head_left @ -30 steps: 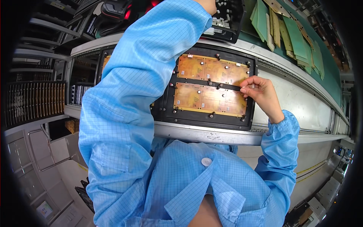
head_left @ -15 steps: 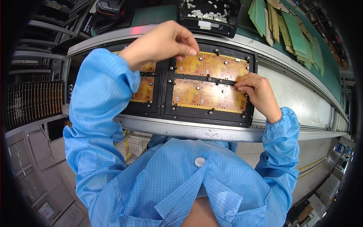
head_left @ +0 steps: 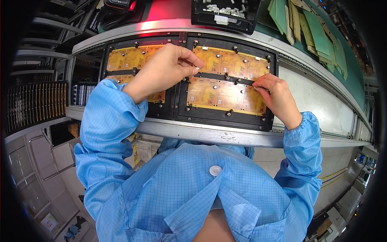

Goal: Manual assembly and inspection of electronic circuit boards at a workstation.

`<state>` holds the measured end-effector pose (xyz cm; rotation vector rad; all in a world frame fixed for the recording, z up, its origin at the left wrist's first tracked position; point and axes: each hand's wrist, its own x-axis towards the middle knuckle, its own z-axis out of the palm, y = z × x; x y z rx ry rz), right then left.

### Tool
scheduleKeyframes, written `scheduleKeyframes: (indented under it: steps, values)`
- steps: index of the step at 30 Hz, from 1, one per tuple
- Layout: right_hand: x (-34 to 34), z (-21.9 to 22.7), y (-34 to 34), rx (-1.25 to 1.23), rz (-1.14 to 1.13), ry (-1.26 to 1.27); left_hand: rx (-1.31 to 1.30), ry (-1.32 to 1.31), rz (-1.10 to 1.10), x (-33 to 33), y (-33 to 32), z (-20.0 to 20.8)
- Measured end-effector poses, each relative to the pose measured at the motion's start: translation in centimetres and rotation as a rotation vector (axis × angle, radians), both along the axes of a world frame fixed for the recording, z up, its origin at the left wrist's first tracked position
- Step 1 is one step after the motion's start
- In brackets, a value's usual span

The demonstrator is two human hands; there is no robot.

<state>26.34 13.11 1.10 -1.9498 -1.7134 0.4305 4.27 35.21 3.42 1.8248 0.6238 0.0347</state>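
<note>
Between the thumb and fingertips of my left hand (head_left: 171, 64) is a small white connector (head_left: 197, 69), above the gap between two orange circuit board panels. My right hand (head_left: 278, 93) is closed in a pinch at the right upper corner of the lower panel (head_left: 229, 96); what its fingertips hold, if anything, is hidden. On the top edge of the upper panel (head_left: 230, 63) sit two white connectors, one at the left (head_left: 204, 48) and one at the right (head_left: 257, 58). Both panels lie in a black carrier tray (head_left: 205, 119) with small black hold-down pins.
A second black carrier with orange panels (head_left: 117, 60) adjoins on the left, partly under my left arm. Beyond the metal rail (head_left: 161, 26) stands a black bin (head_left: 225, 26) of white connectors. Green and tan boards (head_left: 316, 36) lie at the far right. A rack (head_left: 36, 104) stands left.
My left hand has come down toward the lower panel, uncovering the upper panel's left connector. The white connector in its fingers now shows. My right hand stays near the same corner.
</note>
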Motion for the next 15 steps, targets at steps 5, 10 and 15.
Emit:
scheduleKeyframes:
  steps: [5, 10, 15]
  values:
    - [-0.7, 0.4, 0.2, -0.021, 0.017, -0.077, 0.183, -0.08, -0.007, -0.5, -0.1, -2.0]
    - [-0.7, 0.1, -0.2, 0.043, -0.052, -0.042, 0.601, -0.183, -0.096, -0.1, -1.1, -2.6]
    - [0.1, 0.6, -0.6, 0.1, -0.306, 0.345, 0.64, -0.23, -0.138, -0.2, -1.8, -3.6]
